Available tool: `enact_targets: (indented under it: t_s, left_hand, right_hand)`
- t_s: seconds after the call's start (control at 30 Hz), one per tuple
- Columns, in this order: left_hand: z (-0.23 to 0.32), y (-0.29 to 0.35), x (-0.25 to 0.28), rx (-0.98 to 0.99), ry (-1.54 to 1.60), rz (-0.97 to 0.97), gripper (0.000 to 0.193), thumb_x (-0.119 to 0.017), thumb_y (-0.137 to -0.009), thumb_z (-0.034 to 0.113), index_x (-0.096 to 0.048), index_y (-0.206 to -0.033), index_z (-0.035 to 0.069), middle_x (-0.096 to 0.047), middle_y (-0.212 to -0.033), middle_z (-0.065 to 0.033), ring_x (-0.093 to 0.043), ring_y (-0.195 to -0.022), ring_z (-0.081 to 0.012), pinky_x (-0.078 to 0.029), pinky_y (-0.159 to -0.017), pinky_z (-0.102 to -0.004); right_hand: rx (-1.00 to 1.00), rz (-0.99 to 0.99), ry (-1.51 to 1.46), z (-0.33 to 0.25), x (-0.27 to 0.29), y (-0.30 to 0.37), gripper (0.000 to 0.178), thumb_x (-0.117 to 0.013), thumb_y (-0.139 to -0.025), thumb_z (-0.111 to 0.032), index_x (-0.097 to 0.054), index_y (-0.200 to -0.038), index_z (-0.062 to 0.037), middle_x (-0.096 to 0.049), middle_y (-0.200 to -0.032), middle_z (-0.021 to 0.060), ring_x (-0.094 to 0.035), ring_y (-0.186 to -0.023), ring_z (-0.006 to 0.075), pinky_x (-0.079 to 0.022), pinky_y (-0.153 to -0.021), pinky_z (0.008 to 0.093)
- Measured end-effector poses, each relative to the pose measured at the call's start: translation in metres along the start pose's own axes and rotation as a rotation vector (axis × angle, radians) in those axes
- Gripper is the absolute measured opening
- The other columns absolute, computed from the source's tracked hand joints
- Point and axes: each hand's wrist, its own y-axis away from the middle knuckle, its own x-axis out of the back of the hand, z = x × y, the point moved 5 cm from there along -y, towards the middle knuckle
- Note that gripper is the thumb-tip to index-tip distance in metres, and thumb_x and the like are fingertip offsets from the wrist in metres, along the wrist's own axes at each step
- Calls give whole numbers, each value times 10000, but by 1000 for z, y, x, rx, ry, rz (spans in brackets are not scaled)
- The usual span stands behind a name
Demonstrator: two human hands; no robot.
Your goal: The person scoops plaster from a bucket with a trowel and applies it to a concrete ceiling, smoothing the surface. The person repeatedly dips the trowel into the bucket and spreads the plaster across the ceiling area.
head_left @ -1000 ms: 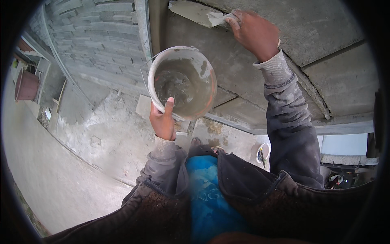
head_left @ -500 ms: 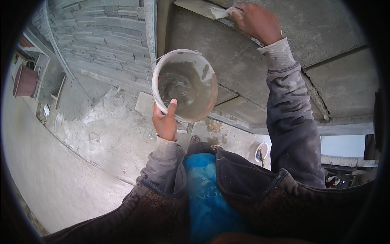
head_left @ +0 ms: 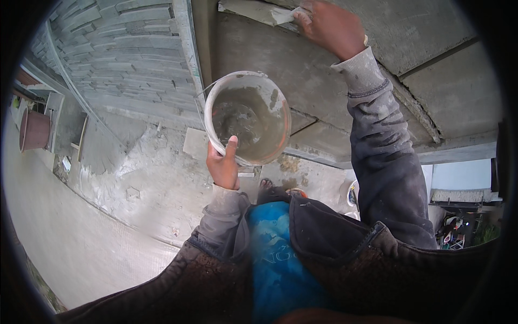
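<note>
My left hand (head_left: 224, 168) grips the near rim of a pale round bucket (head_left: 280, 110), thumb over the edge and fingers hidden beneath. Wet grey cement slurry (head_left: 240, 121) coats its inside and lies at the bottom; the bucket is tilted so its mouth faces me. Higher up, my right hand (head_left: 334, 29) is closed against a grey cement-faced surface (head_left: 318, 78). Between its fingers is the whitish, crumpled-looking end of a pale thin flat strip (head_left: 251, 11) reaching left along that surface. The fingertips are partly hidden, and the strip's exact kind is unclear.
Dark grooves (head_left: 442, 56) divide the cement surface into panels. A stacked-stone wall (head_left: 129, 48) ends at a pale upright edge (head_left: 189, 48). A reddish-brown tub (head_left: 34, 129) stands far left. Rough, dusty ground (head_left: 145, 183) spreads below; another small bucket (head_left: 352, 193) is partly behind my right sleeve.
The view has turned slightly, shifting the wall leftward in the picture. My right hand appears a little farther left and up, still holding the strip. My left hand keeps its grip on the bucket.
</note>
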Motion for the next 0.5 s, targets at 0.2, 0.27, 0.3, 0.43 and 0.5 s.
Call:
enact_targets:
  t_s: [0.2,0.27,0.3,0.43,0.5]
  left_hand:
    - [-7,-6,0,38,2,-9,515,-694,-943,101,-503,-1401,-36,-609,-1314,-102,-565,-1157,-162,-441,-1000,-290]
    - [2,-3,1,-34,-17,-2,516,-691,-943,98,-502,-1403,-40,-607,-1319,-106,-567,-1157,-165,-437,-1002,-285]
    - [6,-1,-3,-58,-21,-13,517,-690,-942,97,-502,-1404,-41,-607,-1321,-108,-568,-1157,-167,-436,-1003,-283]
    - [10,6,-12,-73,-103,-30,537,-689,-951,110,-486,-1425,-41,-596,-1338,-118,-570,-1161,-177,-430,-1013,-287]
    - [7,13,-28,-97,-190,-56,547,-692,-964,143,-474,-1434,-32,-591,-1341,-127,-586,-1148,-189,-450,-998,-305]
  right_hand:
    - [35,52,28,30,21,46,373,-625,-949,-451,-738,-1086,-123,-736,-938,122,-702,-870,347,-554,-719,449]
    - [79,53,-120,31,31,77,346,-629,-942,-433,-732,-1059,-124,-730,-890,117,-694,-845,354,-544,-710,467]
    - [108,46,-202,35,35,98,345,-630,-940,-429,-733,-1052,-119,-728,-884,118,-691,-842,358,-542,-710,468]
    - [142,-451,-373,15,-1,154,326,-629,-936,-397,-735,-1019,-101,-724,-861,120,-681,-822,371,-529,-709,475]
    - [113,-602,-333,9,-31,184,306,-620,-945,-380,-730,-1017,-103,-713,-848,143,-681,-807,383,-526,-695,480]
